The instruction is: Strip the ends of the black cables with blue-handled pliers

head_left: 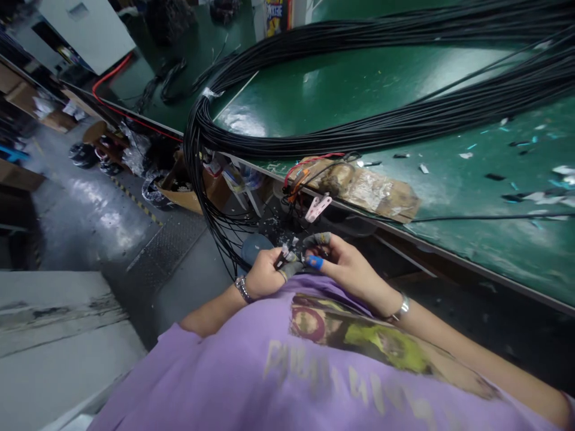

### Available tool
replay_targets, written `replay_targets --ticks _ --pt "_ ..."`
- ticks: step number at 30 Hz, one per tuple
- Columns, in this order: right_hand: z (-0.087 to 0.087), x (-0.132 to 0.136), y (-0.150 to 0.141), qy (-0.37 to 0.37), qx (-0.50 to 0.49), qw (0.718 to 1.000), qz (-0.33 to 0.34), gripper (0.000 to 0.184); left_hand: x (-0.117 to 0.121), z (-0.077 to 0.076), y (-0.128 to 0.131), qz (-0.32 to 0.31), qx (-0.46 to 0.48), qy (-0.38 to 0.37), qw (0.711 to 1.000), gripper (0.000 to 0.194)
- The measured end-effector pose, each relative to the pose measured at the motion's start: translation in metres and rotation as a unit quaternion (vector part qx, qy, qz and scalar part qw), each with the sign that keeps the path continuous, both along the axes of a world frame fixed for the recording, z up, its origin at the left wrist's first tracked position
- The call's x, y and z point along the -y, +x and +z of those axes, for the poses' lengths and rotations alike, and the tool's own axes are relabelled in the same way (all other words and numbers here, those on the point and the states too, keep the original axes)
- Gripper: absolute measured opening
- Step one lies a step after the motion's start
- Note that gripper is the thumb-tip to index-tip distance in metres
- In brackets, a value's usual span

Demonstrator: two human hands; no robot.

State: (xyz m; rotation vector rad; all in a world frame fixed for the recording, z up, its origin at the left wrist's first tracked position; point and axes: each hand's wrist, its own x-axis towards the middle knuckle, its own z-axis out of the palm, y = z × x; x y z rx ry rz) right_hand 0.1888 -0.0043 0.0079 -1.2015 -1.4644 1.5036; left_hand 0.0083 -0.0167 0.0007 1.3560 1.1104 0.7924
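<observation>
In front of my purple shirt, my left hand (266, 274) is closed around small black cable ends (282, 258) with whitish, clear-looking tips. My right hand (344, 263) is beside it, fingers curled in a pinch close to those ends. It has blue tape on the thumb and a grey cover on a finger; what it pinches is too small to make out. Black cables (211, 209) hang from the bench edge down behind my left wrist. Just beyond the hands, a pink clip-like tool (318, 207) stands at the bench edge.
A large coil of black cable (336, 140) lies on the green bench (359, 90). Taped cardboard (377, 191) covers part of its edge, near red and orange wires (299, 179). Scraps (494, 176) litter the right side. A cardboard box (193, 194) and stool (96, 131) stand on the floor.
</observation>
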Motion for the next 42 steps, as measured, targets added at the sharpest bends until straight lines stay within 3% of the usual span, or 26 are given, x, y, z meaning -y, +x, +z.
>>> replay_targets --ticks 6,9,15,19,22,24,27,30,32,36,42 --pt "0.004 0.005 -0.004 0.104 0.066 0.992 -0.007 0.024 -0.001 -0.002 0.000 -0.022 -0.031 0.025 0.999 0.032" --pt "0.005 0.005 -0.001 0.169 0.119 0.978 0.025 0.025 -0.003 -0.001 -0.001 -0.018 -0.041 0.022 0.999 0.032" --pt "0.002 -0.001 0.008 0.390 0.200 0.890 0.125 0.036 -0.004 0.004 0.002 0.012 0.022 -0.072 0.997 0.039" --pt "-0.003 -0.003 0.012 0.430 0.207 0.869 0.128 0.032 -0.004 0.006 0.002 0.009 0.074 -0.165 0.983 0.044" --pt "-0.013 -0.002 0.016 0.395 0.228 0.881 0.123 0.025 -0.006 0.008 -0.003 0.036 0.171 -0.194 0.965 0.048" --pt "-0.022 -0.001 0.019 0.336 0.237 0.906 0.099 0.017 -0.008 0.010 -0.008 0.064 0.211 -0.183 0.958 0.050" --pt "-0.030 -0.001 0.019 0.184 0.208 0.959 0.058 0.016 -0.009 0.014 -0.012 0.076 0.176 -0.153 0.969 0.048" --pt "-0.022 -0.004 0.014 0.069 0.118 0.990 0.024 0.026 -0.005 0.016 -0.009 0.054 0.103 -0.137 0.984 0.045" --pt "-0.009 -0.007 0.011 0.039 0.058 0.998 0.005 0.027 -0.002 0.016 -0.003 0.054 0.068 -0.132 0.987 0.043" --pt "0.016 -0.008 0.004 -0.025 0.005 0.999 0.037 0.030 0.001 0.016 0.007 0.079 0.031 -0.127 0.988 0.043" --pt "0.018 -0.002 -0.005 -0.055 -0.010 0.998 0.028 0.032 0.001 0.009 0.010 0.069 0.016 -0.098 0.993 0.040"
